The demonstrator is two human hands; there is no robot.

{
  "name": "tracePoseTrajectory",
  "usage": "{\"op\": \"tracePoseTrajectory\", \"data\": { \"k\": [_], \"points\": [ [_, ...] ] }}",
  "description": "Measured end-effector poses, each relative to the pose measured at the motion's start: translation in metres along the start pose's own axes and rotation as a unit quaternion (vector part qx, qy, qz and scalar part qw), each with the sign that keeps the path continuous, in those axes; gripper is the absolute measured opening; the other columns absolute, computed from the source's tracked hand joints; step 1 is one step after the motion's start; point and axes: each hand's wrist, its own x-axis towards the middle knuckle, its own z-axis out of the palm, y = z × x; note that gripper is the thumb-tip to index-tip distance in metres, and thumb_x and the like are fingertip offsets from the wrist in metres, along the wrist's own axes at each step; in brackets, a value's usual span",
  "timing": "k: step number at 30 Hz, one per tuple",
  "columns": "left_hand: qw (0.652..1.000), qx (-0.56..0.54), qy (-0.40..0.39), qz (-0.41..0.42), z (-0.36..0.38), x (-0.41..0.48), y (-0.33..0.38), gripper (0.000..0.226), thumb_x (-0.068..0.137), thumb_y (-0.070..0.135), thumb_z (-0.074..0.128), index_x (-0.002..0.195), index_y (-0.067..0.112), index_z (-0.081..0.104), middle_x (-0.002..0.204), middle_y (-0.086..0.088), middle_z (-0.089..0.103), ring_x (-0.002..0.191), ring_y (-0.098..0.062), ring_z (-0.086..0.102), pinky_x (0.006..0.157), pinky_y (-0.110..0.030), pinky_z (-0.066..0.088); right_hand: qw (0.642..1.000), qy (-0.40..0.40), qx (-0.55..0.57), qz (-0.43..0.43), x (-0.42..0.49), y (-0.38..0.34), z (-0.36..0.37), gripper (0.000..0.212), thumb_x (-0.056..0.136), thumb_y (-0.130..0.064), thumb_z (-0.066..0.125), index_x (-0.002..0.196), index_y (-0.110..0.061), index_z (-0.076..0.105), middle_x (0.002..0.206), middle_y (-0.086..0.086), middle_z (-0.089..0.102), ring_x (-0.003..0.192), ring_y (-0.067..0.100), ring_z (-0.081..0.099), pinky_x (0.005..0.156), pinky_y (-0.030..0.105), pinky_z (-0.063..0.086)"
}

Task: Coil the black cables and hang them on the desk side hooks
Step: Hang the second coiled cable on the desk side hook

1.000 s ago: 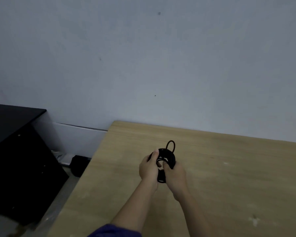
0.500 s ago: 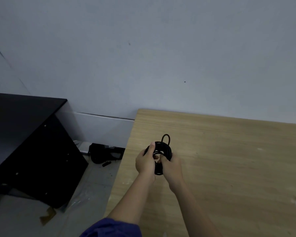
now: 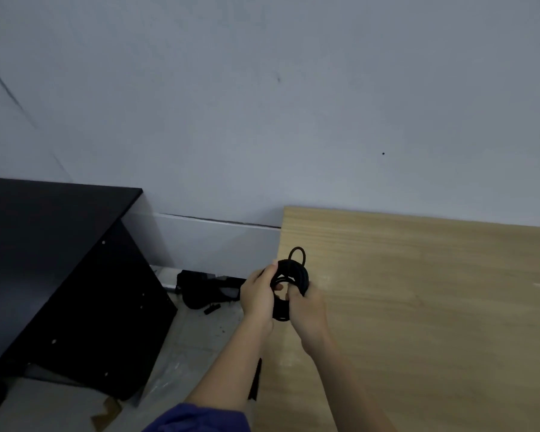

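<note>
- The coil [image 3: 294,273] is being held upright between both hands, over the left edge of the desk [image 3: 418,291]
- The left hand [image 3: 258,296] and right hand [image 3: 308,308] are being curled round its turns
- The desk side is judged to be lying below-left, nearer the left hand

No text, label, brand, number or sign could be read anywhere in the view. The coiled black cable [image 3: 296,269], the wooden desk [image 3: 434,291], the black cabinet [image 3: 60,244] and the pale wall [image 3: 262,104] showed plain surfaces. The dark object [image 3: 200,288] on the floor by the wall might have carried print, but it was too dim and small to tell.
</note>
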Motion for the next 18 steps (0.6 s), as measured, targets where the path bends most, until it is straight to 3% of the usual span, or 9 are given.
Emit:
{"op": "tracePoseTrajectory", "data": {
  "k": [5,9,11,15,18],
  "points": [
    [0.982,0.113,-0.148,0.041,-0.046,0.04,0.024,0.02,0.092,0.028,0.055,0.089,0.013,0.067,0.084,-0.006,0.065,0.067,-0.016,0.058,0.073,-0.036,0.049,0.996,0.078,0.047,0.012,0.0,0.002,0.059,0.025,0.093,-0.004,0.04,0.073,-0.015,0.048,0.064,-0.005,0.047,0.054,0.006,0.043,0.039,0.008,0.032],
    [0.958,0.188,-0.215,0.031,-0.083,0.07,0.03,0.021,0.093,0.032,0.054,0.087,0.018,0.069,0.09,-0.005,0.069,0.079,-0.018,0.064,0.083,-0.041,0.052,0.984,0.158,0.06,0.053,-0.008,0.011,0.113,0.022,0.093,-0.007,0.043,0.105,-0.004,0.06,0.094,0.008,0.065,0.083,0.018,0.061,0.058,0.019,0.047],
    [0.955,0.196,-0.222,0.021,-0.093,0.077,0.025,0.02,0.092,0.031,0.056,0.083,0.021,0.07,0.091,-0.005,0.07,0.088,-0.021,0.065,0.087,-0.04,0.051,0.98,0.175,0.07,0.068,-0.013,0.019,0.126,0.024,0.093,-0.009,0.045,0.112,-0.004,0.059,0.102,0.011,0.066,0.09,0.02,0.062,0.058,0.017,0.046],
    [0.946,0.22,-0.236,-0.013,-0.11,0.089,0.01,0.016,0.09,0.029,0.059,0.086,0.02,0.071,0.095,-0.009,0.071,0.092,-0.025,0.065,0.091,-0.045,0.051,0.969,0.206,0.112,0.078,-0.026,0.031,0.146,0.027,0.092,-0.014,0.053,0.118,-0.004,0.051,0.095,0.004,0.064,0.082,0.012,0.062,0.054,0.013,0.047],
    [0.948,0.209,-0.238,-0.043,-0.124,0.089,0.001,0.018,0.091,0.023,0.058,0.077,0.022,0.069,0.085,-0.007,0.07,0.081,-0.023,0.065,0.08,-0.038,0.052,0.963,0.22,0.134,0.082,-0.037,0.04,0.155,0.035,0.094,-0.012,0.049,0.127,-0.011,0.035,0.09,-0.008,0.053,0.078,0.001,0.053,0.056,0.014,0.044]
  ]
}}
